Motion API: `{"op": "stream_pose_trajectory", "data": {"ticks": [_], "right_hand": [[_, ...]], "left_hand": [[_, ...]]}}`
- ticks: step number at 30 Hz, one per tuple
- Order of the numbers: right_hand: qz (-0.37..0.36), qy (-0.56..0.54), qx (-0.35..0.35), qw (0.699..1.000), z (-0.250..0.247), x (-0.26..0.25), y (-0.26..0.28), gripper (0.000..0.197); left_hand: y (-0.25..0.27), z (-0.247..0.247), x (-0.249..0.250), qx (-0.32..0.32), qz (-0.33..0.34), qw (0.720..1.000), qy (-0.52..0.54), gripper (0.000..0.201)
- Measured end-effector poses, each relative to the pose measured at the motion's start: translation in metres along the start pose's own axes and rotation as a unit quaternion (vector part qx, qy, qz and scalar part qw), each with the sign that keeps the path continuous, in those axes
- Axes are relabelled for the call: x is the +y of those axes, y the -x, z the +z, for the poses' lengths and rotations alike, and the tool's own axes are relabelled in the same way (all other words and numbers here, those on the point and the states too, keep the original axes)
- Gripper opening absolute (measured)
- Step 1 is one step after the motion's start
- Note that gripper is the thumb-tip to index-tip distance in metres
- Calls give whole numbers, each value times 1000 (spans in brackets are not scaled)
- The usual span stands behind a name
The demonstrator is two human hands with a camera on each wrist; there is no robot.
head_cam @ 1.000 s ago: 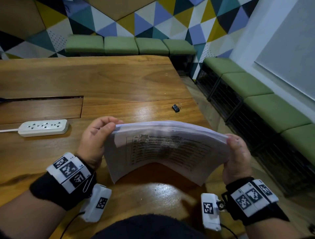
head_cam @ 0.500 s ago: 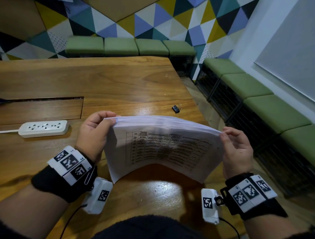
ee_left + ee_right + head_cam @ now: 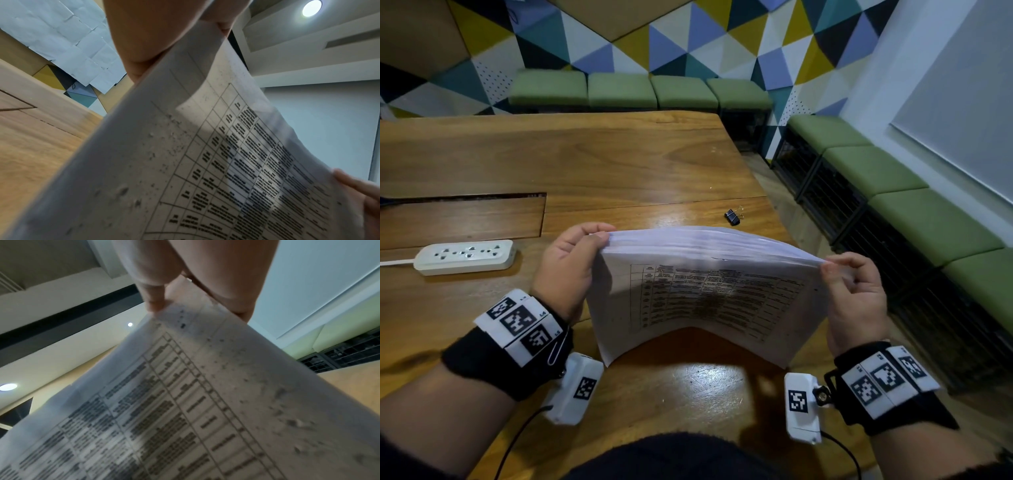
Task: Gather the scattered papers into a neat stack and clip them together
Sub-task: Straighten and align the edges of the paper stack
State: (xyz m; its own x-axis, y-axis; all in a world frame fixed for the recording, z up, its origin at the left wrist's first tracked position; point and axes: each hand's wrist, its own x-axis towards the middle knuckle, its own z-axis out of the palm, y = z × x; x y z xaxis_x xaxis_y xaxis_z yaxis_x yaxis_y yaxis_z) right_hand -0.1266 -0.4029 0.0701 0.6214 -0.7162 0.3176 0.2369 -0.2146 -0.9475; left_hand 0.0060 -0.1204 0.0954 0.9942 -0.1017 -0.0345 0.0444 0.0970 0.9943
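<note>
A stack of white papers with a printed table on the near sheet stands on edge above the wooden table, bowed in the middle. My left hand grips its upper left corner, thumb on the near side. My right hand pinches the upper right corner with thumb and fingertips. In the left wrist view the papers fill the frame under my left hand. The right wrist view shows the papers pinched by my right hand. A small black binder clip lies on the table just beyond the stack.
A white power strip lies at the left of the table, its cord running off left. A recessed panel is set in the tabletop behind it. Green cushioned benches line the far and right walls. The table's right edge lies near the clip.
Both hands have lifted the stack a little and straightened it. My right hand shifted from a full grasp of the right edge to a fingertip pinch at the top corner.
</note>
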Motion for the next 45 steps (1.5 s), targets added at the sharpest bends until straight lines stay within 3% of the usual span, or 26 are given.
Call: {"op": "stream_pose_trajectory", "data": {"ticks": [3, 5, 6, 7, 9, 11, 13, 14, 16, 18, 20, 22, 25, 27, 28, 31, 34, 35, 39, 43, 45], "right_hand": [[80, 28, -19, 996, -4, 9, 6, 38], [140, 31, -25, 989, -3, 12, 11, 25], [147, 36, -34, 988, -1, 9, 13, 22], [141, 44, -45, 988, 3, 2, 14, 22], [86, 57, -75, 992, 15, -21, 16, 26], [-2, 56, -129, 990, 30, -49, 18, 31], [-90, 87, -190, 974, 43, -75, 20, 26], [-123, 99, -208, 965, 47, -83, 19, 24], [-148, 127, -204, 959, 52, -93, 14, 16], [-119, 170, -190, 960, 48, -94, 3, 16], [-62, 275, -213, 935, 36, -91, -10, 16], [10, 302, -221, 927, 18, -83, -23, 18], [99, 119, -174, 972, 3, -78, -28, 36], [101, -10, -134, 986, 7, -77, -26, 54], [80, -37, -118, 989, 13, -79, -21, 54], [-13, -72, -60, 996, 37, -98, -6, 38], [-79, -90, -38, 992, 49, -111, 9, 44], [-84, -71, -37, 993, 50, -110, 11, 41], [-10, -35, -48, 998, 52, -95, 16, 39], [27, -69, -34, 997, 47, -94, 7, 37], [35, -95, -42, 994, 46, -95, -1, 52]], "left_hand": [[-4, 1, 2, 9, -14, 1000, -2, 22], [-8, 0, 4, 31, 12, 998, -46, 13], [-9, -2, 7, 47, 41, 991, -117, 7], [-8, -3, 12, 58, 90, 970, -219, 26], [-2, 2, 27, 25, 236, 888, -394, 72], [6, 17, 45, -42, 339, 808, -481, 85], [8, 33, 59, -121, 371, 769, -506, 77], [8, 41, 66, -167, 365, 758, -514, 64], [4, 51, 73, -249, 341, 746, -515, 14], [3, 52, 76, -285, 328, 748, -502, 17], [0, 46, 75, -268, 287, 807, -440, 14], [-1, 34, 70, -244, 245, 866, -362, 24], [-1, 26, 64, -205, 188, 928, -246, 36], [3, 26, 61, -176, 149, 960, -160, 48], [7, 28, 59, -169, 142, 967, -124, 55], [27, 33, 56, -140, 154, 977, -42, 52], [47, 34, 55, -133, 204, 969, -32, 15], [49, 34, 52, -143, 218, 965, -34, 16], [44, 32, 36, -160, 225, 961, -22, 41], [39, 33, 46, -193, 285, 939, -1, 51], [35, 37, 54, -213, 309, 927, 27, 45]]}}
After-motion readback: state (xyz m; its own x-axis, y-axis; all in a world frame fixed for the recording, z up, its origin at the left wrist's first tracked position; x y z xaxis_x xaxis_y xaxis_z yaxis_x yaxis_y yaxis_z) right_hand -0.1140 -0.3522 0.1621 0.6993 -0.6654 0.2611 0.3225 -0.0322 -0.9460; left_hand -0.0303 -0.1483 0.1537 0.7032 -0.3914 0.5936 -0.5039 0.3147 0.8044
